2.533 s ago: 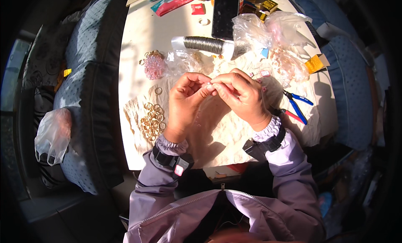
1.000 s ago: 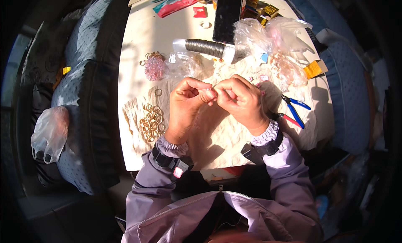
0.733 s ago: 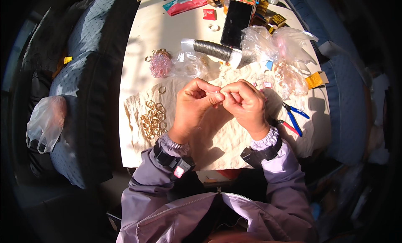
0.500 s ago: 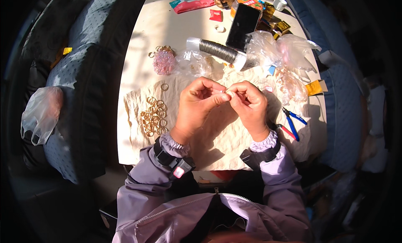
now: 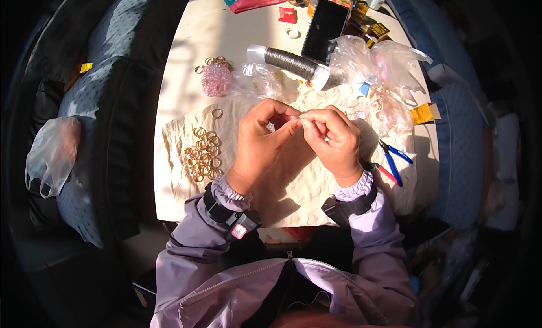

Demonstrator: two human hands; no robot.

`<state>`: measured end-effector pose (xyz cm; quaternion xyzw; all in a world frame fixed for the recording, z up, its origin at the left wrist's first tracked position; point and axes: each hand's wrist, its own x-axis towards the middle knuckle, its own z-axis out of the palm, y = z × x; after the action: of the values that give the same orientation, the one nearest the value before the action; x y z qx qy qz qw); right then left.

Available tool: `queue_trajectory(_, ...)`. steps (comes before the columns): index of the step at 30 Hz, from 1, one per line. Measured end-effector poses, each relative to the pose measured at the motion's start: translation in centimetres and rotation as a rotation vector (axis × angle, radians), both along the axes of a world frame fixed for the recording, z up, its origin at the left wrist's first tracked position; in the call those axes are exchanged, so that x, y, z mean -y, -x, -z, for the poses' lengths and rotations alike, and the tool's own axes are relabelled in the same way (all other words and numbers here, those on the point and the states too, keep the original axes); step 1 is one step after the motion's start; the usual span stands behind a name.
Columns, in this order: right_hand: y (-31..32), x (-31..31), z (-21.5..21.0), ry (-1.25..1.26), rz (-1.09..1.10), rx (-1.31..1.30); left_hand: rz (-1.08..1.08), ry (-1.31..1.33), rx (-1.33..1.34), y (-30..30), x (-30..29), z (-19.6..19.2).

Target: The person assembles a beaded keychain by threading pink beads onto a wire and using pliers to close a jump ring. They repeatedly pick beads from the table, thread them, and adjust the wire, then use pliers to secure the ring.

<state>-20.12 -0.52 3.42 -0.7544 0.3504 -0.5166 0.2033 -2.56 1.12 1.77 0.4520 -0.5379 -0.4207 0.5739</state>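
My left hand (image 5: 261, 140) and my right hand (image 5: 336, 141) meet over a crumpled cream cloth (image 5: 293, 206), thumbs and forefingers pinched together. A tiny pale pinkish bit shows at the left fingertips; its kind is too small to tell. What the right fingertips grip is hidden. To the left of my left hand lies a heap of gold-coloured rings (image 5: 203, 156), with one loose ring (image 5: 217, 118) above it. Beyond that is a cluster of pink beads (image 5: 216, 81) with several rings at its edge. Blue-handled pliers (image 5: 395, 171) lie right of my right hand, beside a red handle.
A spool of dark wire (image 5: 289, 62) lies beyond my hands, near a black phone (image 5: 325, 31) and clear plastic bags (image 5: 353, 62). A white tape roll (image 5: 292, 33), red packet (image 5: 287, 14) and small boxes (image 5: 377, 31) sit farther back. Blue padded seats (image 5: 460, 158) flank the table.
The whole view has shifted slightly. My hands stay pinched together, with the right fingers turned a little and the pale bit now showing nearer the left fingertips.
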Motion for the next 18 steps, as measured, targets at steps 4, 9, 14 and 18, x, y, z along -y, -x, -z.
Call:
queue_trajectory(4,0.0,-0.2,-0.4,0.029,0.036,-0.079,-0.017,0.028,0.131,-0.2,-0.2,-0.5)
queue_trajectory(9,0.0,-0.1,-0.3,0.066,0.060,-0.140,-0.036,0.060,0.226,-0.2,-0.4,-1.0)
queue_trajectory(14,0.1,-0.1,-0.4,0.100,0.077,-0.215,-0.049,0.059,0.267,-0.1,-0.3,-1.1)
queue_trajectory(18,0.1,-0.2,-0.6,0.134,0.104,-0.304,-0.063,0.130,0.363,-0.1,-0.5,-1.3)
